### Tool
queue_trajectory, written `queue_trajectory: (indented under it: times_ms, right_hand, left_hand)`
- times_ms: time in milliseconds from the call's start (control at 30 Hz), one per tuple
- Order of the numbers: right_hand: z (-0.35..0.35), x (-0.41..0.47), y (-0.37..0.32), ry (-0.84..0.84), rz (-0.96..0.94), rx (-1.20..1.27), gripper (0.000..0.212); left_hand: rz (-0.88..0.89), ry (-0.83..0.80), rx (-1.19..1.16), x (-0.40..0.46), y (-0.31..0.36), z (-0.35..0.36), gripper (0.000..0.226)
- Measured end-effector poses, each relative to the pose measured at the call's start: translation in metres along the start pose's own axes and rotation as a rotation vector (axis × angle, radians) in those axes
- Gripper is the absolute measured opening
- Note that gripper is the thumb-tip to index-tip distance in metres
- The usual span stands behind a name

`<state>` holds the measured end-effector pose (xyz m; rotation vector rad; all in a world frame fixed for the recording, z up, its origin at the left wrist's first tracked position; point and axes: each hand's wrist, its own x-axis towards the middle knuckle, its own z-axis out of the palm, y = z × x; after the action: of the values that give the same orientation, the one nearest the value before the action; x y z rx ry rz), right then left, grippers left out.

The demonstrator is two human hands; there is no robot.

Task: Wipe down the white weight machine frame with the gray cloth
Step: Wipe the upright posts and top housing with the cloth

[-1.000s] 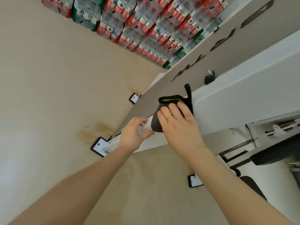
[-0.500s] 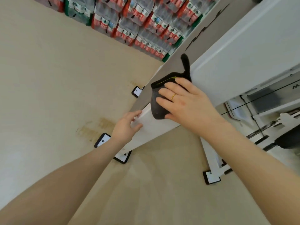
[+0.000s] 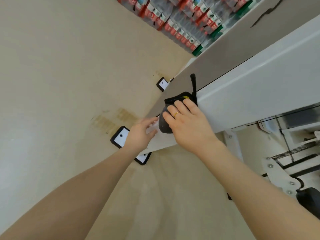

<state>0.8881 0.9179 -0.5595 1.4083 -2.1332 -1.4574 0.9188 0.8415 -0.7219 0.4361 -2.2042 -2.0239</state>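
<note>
The white weight machine frame (image 3: 259, 94) runs as a broad white post from the upper right down to the floor. A dark gray cloth (image 3: 165, 124) with a black hem and hanging loop is folded over the post's edge. My right hand (image 3: 188, 123), a ring on one finger, lies flat on the cloth and presses it against the post. Just below it, my left hand (image 3: 140, 134) touches the post with relaxed, slightly spread fingers and holds nothing.
A gray panel (image 3: 225, 54) with black lettering runs beside the post. Black-rimmed white foot plates (image 3: 120, 137) sit on the beige floor. Shrink-wrapped bottle packs (image 3: 181, 19) are stacked at the top. A spring (image 3: 297, 149), bolted white brackets and a black pad (image 3: 310, 200) are at right.
My right hand has slid the cloth along the post towards its lower end. My left hand has loosened from gripping the post's edge to touching it. My view has shifted.
</note>
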Motion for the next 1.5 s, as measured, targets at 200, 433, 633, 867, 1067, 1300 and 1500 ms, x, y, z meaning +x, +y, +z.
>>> queue_trajectory:
  times_ms: [200, 433, 633, 867, 1067, 1300, 1500]
  right_hand:
    - [0.039, 0.032, -0.072, -0.082, -0.073, 0.000, 0.050]
    - [0.032, 0.025, -0.056, 0.047, 0.041, 0.016, 0.042]
    - [0.047, 0.035, -0.062, 0.121, 0.131, 0.007, 0.018]
    - [0.079, 0.089, -0.157, -0.268, -0.047, 0.085, 0.038]
    - [0.090, 0.119, -0.176, -0.337, -0.130, 0.101, 0.032]
    - [0.040, 0.062, -0.086, -0.086, -0.042, 0.055, 0.021]
    - [-0.022, -0.014, 0.047, 0.287, 0.254, -0.064, 0.039]
  left_hand:
    - [-0.063, -0.082, 0.013, -0.005, -0.060, -0.001, 0.049]
    - [-0.219, -0.116, 0.061, -0.019, -0.086, -0.024, 0.056]
    - [-0.234, -0.137, 0.027, -0.009, -0.088, -0.034, 0.053]
    - [-0.201, -0.167, 0.086, -0.018, -0.115, -0.065, 0.050]
    - [-0.306, -0.151, 0.149, -0.035, -0.142, -0.096, 0.048]
    - [-0.258, -0.168, 0.054, -0.022, -0.097, -0.076, 0.045]
    - [-0.057, -0.229, -0.023, -0.010, -0.007, -0.064, 0.046]
